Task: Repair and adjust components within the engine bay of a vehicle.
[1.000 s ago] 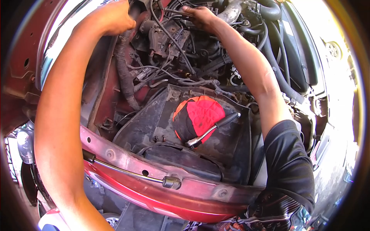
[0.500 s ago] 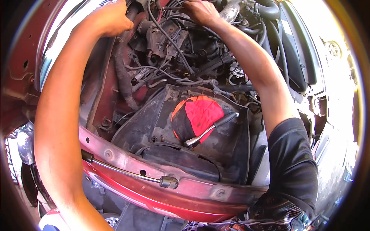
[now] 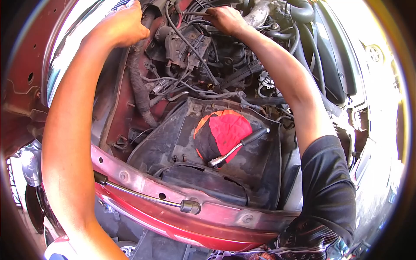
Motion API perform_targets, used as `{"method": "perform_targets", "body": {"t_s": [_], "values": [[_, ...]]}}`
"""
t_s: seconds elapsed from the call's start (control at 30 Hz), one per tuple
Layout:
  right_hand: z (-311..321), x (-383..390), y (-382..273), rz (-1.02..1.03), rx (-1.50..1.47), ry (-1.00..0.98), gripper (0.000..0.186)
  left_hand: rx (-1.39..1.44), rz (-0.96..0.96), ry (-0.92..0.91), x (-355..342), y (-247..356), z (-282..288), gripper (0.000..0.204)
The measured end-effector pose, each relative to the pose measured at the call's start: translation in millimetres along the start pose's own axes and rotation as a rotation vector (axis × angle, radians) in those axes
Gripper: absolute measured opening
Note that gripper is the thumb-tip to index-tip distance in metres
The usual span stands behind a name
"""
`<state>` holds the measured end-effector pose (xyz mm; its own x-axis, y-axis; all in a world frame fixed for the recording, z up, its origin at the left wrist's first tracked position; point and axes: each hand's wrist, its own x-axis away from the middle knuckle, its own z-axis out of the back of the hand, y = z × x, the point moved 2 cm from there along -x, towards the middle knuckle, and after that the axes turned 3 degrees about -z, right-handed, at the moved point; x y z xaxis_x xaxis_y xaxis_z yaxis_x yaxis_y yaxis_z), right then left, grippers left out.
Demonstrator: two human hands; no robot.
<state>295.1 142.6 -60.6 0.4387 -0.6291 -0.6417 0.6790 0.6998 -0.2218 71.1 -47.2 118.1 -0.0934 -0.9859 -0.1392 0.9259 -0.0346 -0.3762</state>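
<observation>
Both my arms reach forward over a car's engine bay. My left hand is at the far left, beside the fender, with its thumb bent in. Its fingers curl away and run into the picture's upper edge, so what they hold is hidden. My right hand is closed at the far middle, fingers pinched on the end of a thin dark rod-like piece that points left. Cables and hoses lie just below it. I cannot make out the rod's exact kind.
A ratchet wrench leans on a red, orange and black cloth item in the black tray-like bay at the front. A metal strut lies along the red front crossmember. Black plastic housing stands on the right.
The right hand has dropped slightly and more of the rod-like piece shows beside its fingers. The left hand stays nearly where it was. The whole view has shifted a little.
</observation>
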Motion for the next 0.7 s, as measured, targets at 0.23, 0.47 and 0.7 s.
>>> {"method": "perform_targets", "body": {"t_s": [0.23, 0.47, 0.7], "values": [[-13, 1, 7, -0.428, -0.491, -0.159, 0.061, 0.010, 0.180, -0.080, 15, 31, 27, 0.064], [-13, 5, 7, -0.657, -1.134, -0.590, 0.044, -0.004, -0.271, 0.228, 13, 62, 9, 0.048], [-12, 4, -5, -0.090, -0.048, -0.023, 0.041, -0.151, -0.830, -0.102, 41, 98, -62, 0.061]]}}
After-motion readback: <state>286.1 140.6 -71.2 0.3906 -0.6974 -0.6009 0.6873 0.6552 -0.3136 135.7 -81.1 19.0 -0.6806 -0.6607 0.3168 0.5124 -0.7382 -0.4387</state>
